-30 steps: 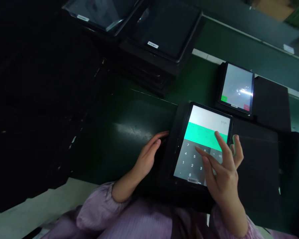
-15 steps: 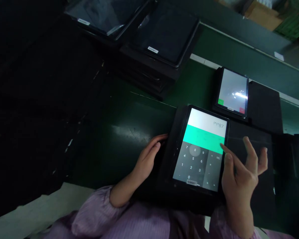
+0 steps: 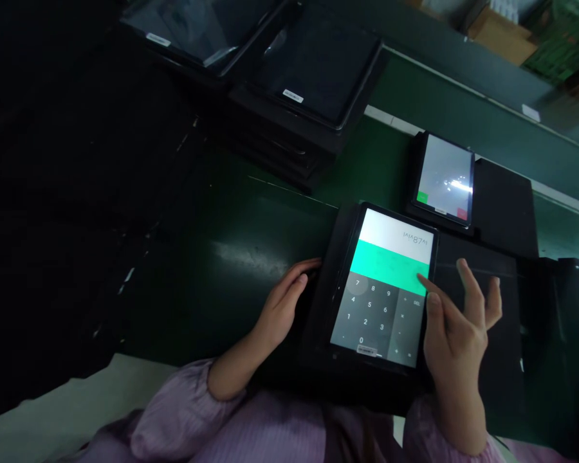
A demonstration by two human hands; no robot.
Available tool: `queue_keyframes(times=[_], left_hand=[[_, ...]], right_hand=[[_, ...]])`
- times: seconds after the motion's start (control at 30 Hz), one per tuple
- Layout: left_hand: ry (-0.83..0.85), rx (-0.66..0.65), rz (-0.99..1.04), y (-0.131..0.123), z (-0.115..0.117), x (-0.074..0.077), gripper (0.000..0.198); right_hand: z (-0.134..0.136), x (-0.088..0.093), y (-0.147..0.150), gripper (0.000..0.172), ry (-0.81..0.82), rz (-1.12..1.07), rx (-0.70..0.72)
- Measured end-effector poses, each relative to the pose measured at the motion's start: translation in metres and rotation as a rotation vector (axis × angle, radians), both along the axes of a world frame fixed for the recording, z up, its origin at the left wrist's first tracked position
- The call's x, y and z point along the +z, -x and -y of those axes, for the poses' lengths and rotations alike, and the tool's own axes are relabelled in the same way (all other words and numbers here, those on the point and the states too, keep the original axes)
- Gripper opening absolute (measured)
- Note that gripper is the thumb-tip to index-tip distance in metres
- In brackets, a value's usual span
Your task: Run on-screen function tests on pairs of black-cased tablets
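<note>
A tablet [image 3: 383, 283] lies before me with a calculator on its lit screen. Its keys are grey, with a teal band and a white entry line above them, and a small label sits at its bottom edge. Under it is a black case or tray [image 3: 321, 315]. At the left edge of this case rests my left hand [image 3: 282, 302], fingers stretched and thumb beside them; the fingertips are partly hidden. Over the screen's right side, my right hand [image 3: 456, 328] points its index finger at the teal band, other fingers spread. Whether the fingertip touches the glass, I cannot tell.
Behind stands a smaller-looking tablet [image 3: 446, 177] with a white screen and green and red corners. Dark tablets [image 3: 313, 71] lie on stacked black cases [image 3: 275, 141] at the back left. A black panel [image 3: 482, 257] lies right of my tablet. Cardboard boxes [image 3: 502, 35] are at the far right.
The entry line on the calculator has grown longer. A pale circle has moved from the 8 key to the 7 key. My right hand has shifted slightly left in view, as has the scene.
</note>
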State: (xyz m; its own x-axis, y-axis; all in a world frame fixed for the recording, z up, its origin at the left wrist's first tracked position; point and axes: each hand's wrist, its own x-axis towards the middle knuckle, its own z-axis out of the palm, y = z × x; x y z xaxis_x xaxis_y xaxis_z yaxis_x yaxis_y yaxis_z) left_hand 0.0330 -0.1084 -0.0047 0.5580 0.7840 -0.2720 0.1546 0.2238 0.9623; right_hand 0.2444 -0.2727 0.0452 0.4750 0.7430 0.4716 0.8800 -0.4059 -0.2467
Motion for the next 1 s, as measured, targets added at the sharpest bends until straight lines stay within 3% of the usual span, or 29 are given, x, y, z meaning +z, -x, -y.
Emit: queue_keyframes(times=[0.13, 0.3, 0.53, 1.0], left_hand=[[-0.003, 0.003, -0.006, 0.0, 0.0, 0.002, 0.04], [-0.008, -0.02, -0.018, -0.001, 0.0, 0.002, 0.043], [-0.004, -0.015, 0.006, 0.0, 0.001, 0.002, 0.041], [0.023, -0.017, 0.037, 0.0, 0.002, 0.0, 0.041]], right_hand=[[-0.003, 0.002, 0.003, 0.03, 0.033, -0.011, 0.084], [0.002, 0.012, 0.0, 0.031, -0.097, -0.046, -0.026], [0.004, 0.018, -0.004, 0.027, -0.094, -0.043, 0.021], [-0.017, 0.007, -0.006, 0.028, 0.02, -0.025, 0.151]])
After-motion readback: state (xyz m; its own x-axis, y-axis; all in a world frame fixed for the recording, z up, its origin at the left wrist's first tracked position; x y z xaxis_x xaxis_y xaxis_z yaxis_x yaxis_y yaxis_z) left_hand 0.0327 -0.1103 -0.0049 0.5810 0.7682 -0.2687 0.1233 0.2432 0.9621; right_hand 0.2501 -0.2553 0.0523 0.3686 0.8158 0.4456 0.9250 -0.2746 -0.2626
